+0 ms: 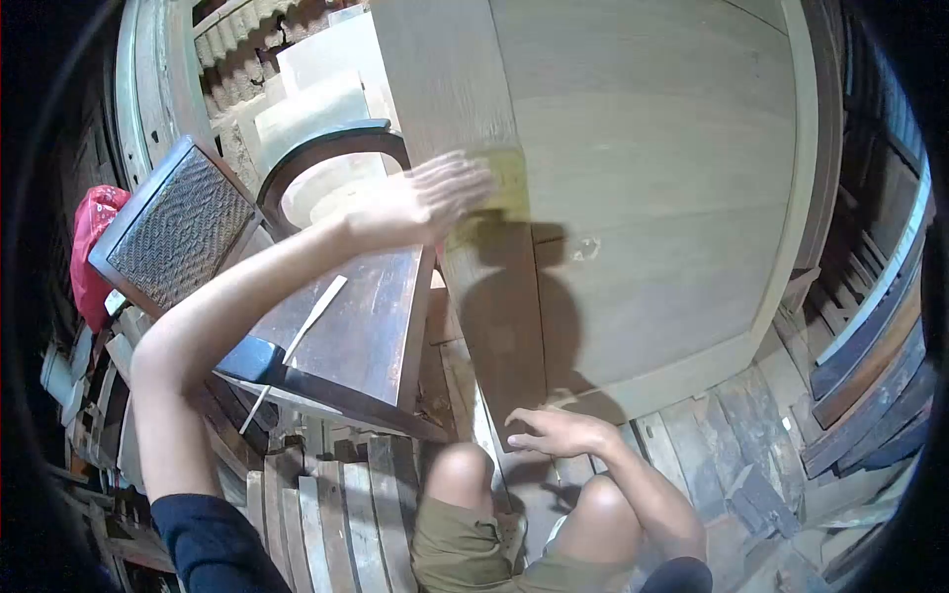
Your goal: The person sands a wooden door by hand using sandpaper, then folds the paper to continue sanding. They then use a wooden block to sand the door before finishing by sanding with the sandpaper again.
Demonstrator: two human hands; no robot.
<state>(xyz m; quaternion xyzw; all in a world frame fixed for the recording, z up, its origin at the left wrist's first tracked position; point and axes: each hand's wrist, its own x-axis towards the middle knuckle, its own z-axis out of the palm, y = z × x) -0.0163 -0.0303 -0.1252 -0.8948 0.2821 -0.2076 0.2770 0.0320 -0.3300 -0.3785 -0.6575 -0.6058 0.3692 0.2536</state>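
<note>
My left hand (440, 198) reaches forward over the long grey-brown wooden board (445, 79), fingers stretched out flat and slightly blurred. It overlaps a yellow sheet (511, 183) lying against the board; the palm side is hidden. Lower down, my right hand (559, 433) is by the board's near end, thumb and fingers apart with nothing between them. The board runs along the left side of a wide pale wooden panel (652, 198). Shadows of my head and arm fall across both.
Left of the board stands a dark wooden chair (346, 316) with a woven panel (181, 229) and a thin pale strip (314, 321) on it. A red bag (97, 252) hangs behind. Slatted planks (346, 514) form the floor; curved timbers (875, 381) are stacked at right.
</note>
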